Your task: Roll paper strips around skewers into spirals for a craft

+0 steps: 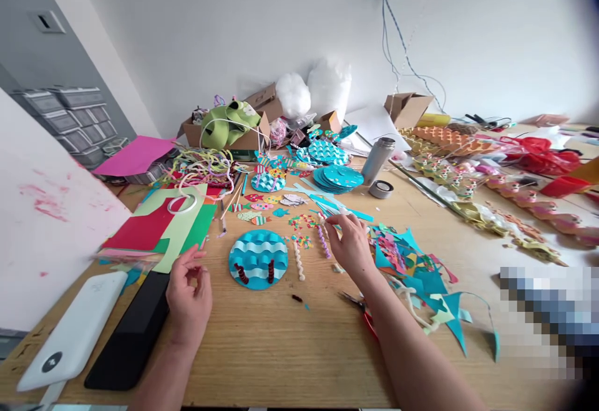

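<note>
On the table before me lies a round blue card disc (259, 260) with wavy pale and darker blue paper strips and two dark red coiled pipe cleaners (271, 271) on it. To its left, my left hand (189, 289) hovers with loosely bent fingers apart, holding nothing visible. My right hand (350, 242) has thumb and forefinger pinched close by the upper end of a purple coiled pipe cleaner (324, 241); what lies between the fingertips is hidden. A cream coiled pipe cleaner (298, 260) lies between disc and right hand. Red-handled scissors (367, 320) are partly under my right forearm.
Paper fish (262, 206), confetti (302, 230) and stacked blue discs (337, 178) lie beyond. A grey flask (378, 160) stands behind my right hand. Blue paper scraps (423, 283) spread rightward. A black device (131, 336) and white power bank (72, 330) lie left.
</note>
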A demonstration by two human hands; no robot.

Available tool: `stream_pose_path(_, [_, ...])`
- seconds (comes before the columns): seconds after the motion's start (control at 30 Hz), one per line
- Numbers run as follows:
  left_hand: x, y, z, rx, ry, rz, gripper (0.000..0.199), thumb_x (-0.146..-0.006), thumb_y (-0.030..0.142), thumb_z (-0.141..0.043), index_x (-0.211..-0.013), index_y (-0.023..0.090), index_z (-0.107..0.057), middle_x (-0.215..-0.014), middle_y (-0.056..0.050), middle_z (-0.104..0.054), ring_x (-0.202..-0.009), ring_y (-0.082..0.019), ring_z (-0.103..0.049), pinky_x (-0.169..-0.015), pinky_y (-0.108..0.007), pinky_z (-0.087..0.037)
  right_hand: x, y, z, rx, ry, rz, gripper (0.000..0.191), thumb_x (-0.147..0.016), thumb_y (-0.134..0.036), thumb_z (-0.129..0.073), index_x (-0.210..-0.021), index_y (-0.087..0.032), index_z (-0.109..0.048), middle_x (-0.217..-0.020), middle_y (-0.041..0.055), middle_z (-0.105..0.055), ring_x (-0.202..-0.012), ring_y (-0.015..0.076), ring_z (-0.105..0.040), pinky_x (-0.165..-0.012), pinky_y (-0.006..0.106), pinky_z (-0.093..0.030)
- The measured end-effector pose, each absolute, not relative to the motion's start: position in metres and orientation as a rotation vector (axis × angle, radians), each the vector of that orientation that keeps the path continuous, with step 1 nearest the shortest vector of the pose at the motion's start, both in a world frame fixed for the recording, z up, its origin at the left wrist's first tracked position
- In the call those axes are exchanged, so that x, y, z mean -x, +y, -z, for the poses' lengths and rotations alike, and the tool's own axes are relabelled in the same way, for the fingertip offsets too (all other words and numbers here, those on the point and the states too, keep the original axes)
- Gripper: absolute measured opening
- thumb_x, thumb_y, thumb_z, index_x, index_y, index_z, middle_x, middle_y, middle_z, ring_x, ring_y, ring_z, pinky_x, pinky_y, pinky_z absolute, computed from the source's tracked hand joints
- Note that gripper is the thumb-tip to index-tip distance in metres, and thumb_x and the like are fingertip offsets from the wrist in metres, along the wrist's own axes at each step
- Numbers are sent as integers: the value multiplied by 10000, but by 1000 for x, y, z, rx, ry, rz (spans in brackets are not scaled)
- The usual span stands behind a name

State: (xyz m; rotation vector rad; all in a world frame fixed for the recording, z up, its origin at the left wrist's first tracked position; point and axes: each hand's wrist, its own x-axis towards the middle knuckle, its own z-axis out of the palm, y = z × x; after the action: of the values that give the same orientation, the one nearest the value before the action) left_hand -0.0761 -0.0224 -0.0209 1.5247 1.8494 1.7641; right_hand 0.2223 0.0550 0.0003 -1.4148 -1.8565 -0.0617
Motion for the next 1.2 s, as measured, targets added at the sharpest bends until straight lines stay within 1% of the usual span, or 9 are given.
stream_pose_path(0.17, [69, -34, 3, -1640, 1931, -1851, 370, -769, 222, -514, -1131, 145, -492, -1004, -97, -570, -775, -150, -541, -707, -289, -476, -212, 40, -19, 1255, -1838, 66, 104, -851, -230, -473, -847, -206, -575, -825, 41, -630, -840, 209, -503, -776, 362, -353])
stream_pose_path(0.27, [51, -46, -15, -1826, 1846, -1855, 333, -771, 192, -531, -1101, 156, -509, -1000, -94, -584, -772, -158, -546, -734, -315, -476, -202, 29, -29, 1121, -1925, 10, 105, -864, -218, -473, -858, -213, -578, -812, 36, -625, -832, 200, -500, -782, 364, -362])
stream_pose_path(0.37, [26, -51, -32, -2096, 1718, -1742, 234, -765, 187, -555, -999, 182, -568, -918, -81, -624, -829, -199, -563, -755, -344, -473, -191, 18, -36, 1008, -1990, -29, 116, -865, -205, -478, -888, -228, -589, -817, 33, -628, -843, 199, -503, -804, 378, -365])
stream_pose_path(0.53, [-11, -44, -46, -2292, 1533, -1558, 253, -809, 209, -521, -1057, 201, -572, -945, -82, -648, -898, -221, -572, -831, -387, -447, -179, 2, -40, 860, -2086, -61, 168, -866, -176, -470, -954, -252, -592, -839, 32, -630, -871, 206, -502, -877, 423, -334])
stream_pose_path(0.7, [-23, -36, -38, -2295, 1535, -1467, 226, -836, 207, -488, -1034, 189, -595, -892, -81, -660, -840, -204, -579, -768, -364, -458, -174, -6, -41, 806, -2149, -62, 244, -861, -154, -469, -1059, -264, -559, -831, 27, -627, -893, 206, -498, -929, 451, -304])
stream_pose_path(0.83, [-21, -35, -32, -2096, 1535, -1536, 187, -829, 253, -504, -930, 184, -646, -823, -79, -664, -780, -191, -583, -715, -339, -465, -175, -8, -44, 784, -2110, -48, 263, -843, -189, -497, -1093, -259, -543, -904, 47, -634, -953, 229, -507, -931, 468, -314])
stream_pose_path(0.97, [-15, -34, -32, -1507, 1416, -1613, 208, -763, 326, -583, -868, 167, -667, -813, -77, -682, -735, -180, -613, -642, -286, -479, -184, -4, -43, 862, -1719, -74, 252, -848, -246, -467, -1092, -223, -525, -1030, 92, -593, -988, 251, -521, -877, 462, -367])
stream_pose_path(1.1, [-11, -33, -33, -978, 1246, -1627, 287, -666, 341, -676, -858, 127, -672, -731, -71, -689, -587, -132, -582, -476, -210, -407, -190, 2, -42, 986, -1366, -270, 230, -884, -304, -399, -1015, -201, -557, -898, 73, -619, -869, 225, -570, -781, 399, -431])
stream_pose_path(1.2, [-11, -34, -34, -802, 1102, -1623, 280, -619, 304, -716, -823, 115, -681, -696, -54, -679, -495, -70, -494, -440, -184, -356, -188, 5, -43, 977, -1362, -506, 257, -864, -370, -443, -909, -189, -620, -794, 60, -650, -813, 217, -599, -718, 346, -463])
